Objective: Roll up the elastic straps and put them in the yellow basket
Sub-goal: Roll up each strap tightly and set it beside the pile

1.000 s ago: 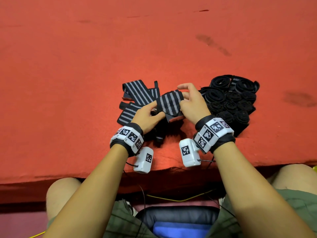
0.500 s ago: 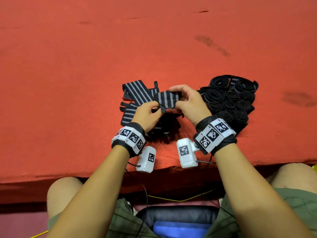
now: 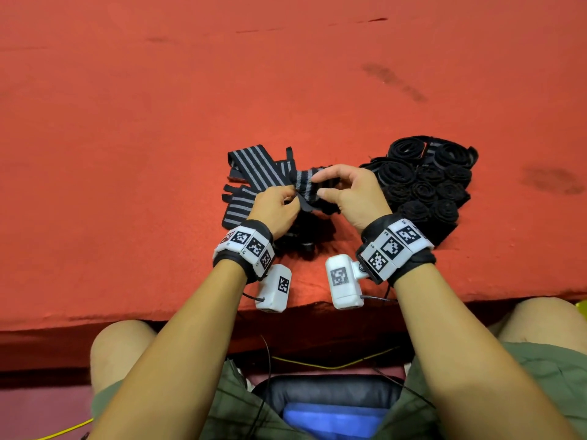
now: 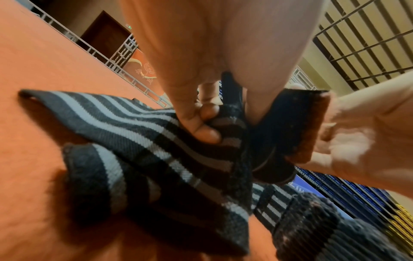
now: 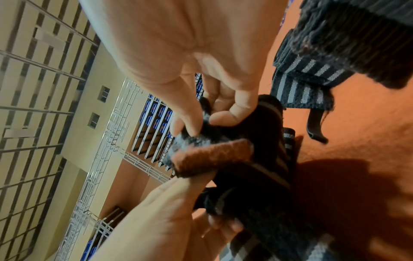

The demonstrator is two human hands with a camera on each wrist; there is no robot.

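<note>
A black elastic strap with grey stripes (image 3: 305,188) is held just above the red table between both hands, partly rolled into a tight bundle. My left hand (image 3: 293,197) pinches its near end (image 4: 225,127) with curled fingers. My right hand (image 3: 317,185) pinches the roll between thumb and forefinger (image 5: 201,123), beside the strap's brown fuzzy end (image 5: 212,157). Several unrolled striped straps (image 3: 251,176) lie crossed on the table under and left of the hands. I cannot make out the yellow basket for certain.
A cluster of several rolled black straps (image 3: 425,185) lies on the table right of my right hand. The red felt table (image 3: 127,154) stretches far and left; its front edge (image 3: 158,319) runs just behind my wrists, above my knees.
The strap, spread flat between my hands a second ago, is now bunched into a narrower roll. Both hands have drawn closer together and slightly away from me.
</note>
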